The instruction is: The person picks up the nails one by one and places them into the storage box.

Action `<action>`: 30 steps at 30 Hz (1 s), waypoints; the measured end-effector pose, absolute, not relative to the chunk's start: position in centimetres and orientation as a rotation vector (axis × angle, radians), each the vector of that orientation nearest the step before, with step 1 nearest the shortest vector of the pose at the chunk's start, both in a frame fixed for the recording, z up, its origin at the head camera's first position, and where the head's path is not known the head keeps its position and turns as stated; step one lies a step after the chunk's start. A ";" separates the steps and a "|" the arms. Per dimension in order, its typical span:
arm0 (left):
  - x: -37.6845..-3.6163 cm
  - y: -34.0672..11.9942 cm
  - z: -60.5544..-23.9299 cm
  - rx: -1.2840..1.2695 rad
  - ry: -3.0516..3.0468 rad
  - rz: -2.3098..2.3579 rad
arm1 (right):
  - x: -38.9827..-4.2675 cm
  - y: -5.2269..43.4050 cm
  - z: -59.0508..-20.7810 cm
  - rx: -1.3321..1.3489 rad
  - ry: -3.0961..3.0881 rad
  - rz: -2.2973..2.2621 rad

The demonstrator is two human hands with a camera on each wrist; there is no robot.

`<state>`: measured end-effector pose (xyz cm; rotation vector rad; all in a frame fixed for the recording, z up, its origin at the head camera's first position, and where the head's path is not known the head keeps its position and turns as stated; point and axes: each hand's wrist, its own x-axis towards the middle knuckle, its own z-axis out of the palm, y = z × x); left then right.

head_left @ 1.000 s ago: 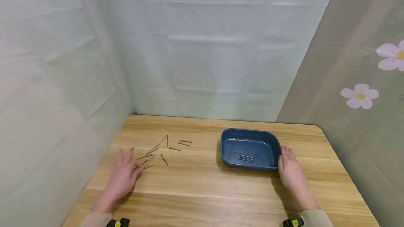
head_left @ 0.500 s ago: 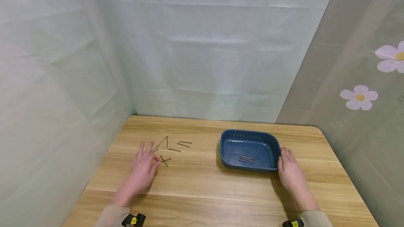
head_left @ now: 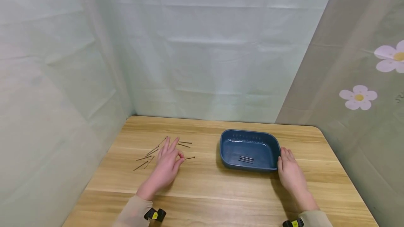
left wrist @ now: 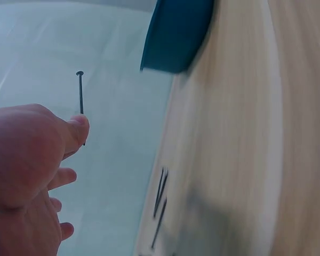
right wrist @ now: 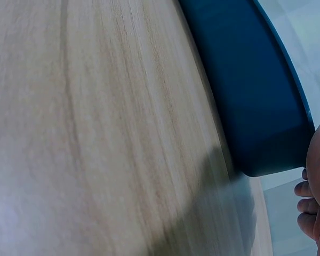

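My left hand [head_left: 167,166] pinches one nail [left wrist: 81,95] between thumb and forefinger, its flat head pointing away from the hand. In the head view this nail sticks out to the right of the fingertips, above the table. The other fingers of that hand are spread. My right hand [head_left: 291,171] lies with straight fingers along the right end of a blue rectangular tray [head_left: 227,164]. Inside the tray, a few nails [head_left: 246,158] lie side by side near its front wall.
Several loose nails [head_left: 144,158] are scattered left of my left hand on the wooden table [head_left: 202,192]. Two more nails [head_left: 184,144] lie just beyond it. Pale cloth [head_left: 202,62] hangs behind the table and along its sides.
My left hand has picked up a nail from the left group and carried it rightward toward the tray. My right hand and the tray have stayed in place.
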<state>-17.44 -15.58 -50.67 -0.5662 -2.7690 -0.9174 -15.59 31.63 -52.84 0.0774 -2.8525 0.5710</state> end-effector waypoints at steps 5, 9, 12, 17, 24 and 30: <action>-17.9 -13.2 -50.3 -0.653 -2.725 -0.952 | -15.7 31.5 -53.0 0.090 -2.835 0.584; -18.2 -11.5 -50.0 -0.703 -2.699 -0.939 | -15.7 31.4 -53.1 0.096 -2.834 0.598; -18.4 -10.3 -49.7 -0.733 -2.693 -0.929 | -15.7 31.5 -52.9 0.089 -2.848 0.604; -18.8 -8.3 -49.3 -0.784 -2.693 -0.930 | -15.8 31.5 -52.9 0.093 -2.847 0.593; -19.5 -6.1 -48.6 -0.817 -2.704 -0.934 | -15.9 31.3 -53.2 0.092 -2.829 0.591; -20.3 -4.2 -48.3 -0.838 -2.764 -0.868 | -15.9 31.3 -53.2 0.099 -2.803 0.587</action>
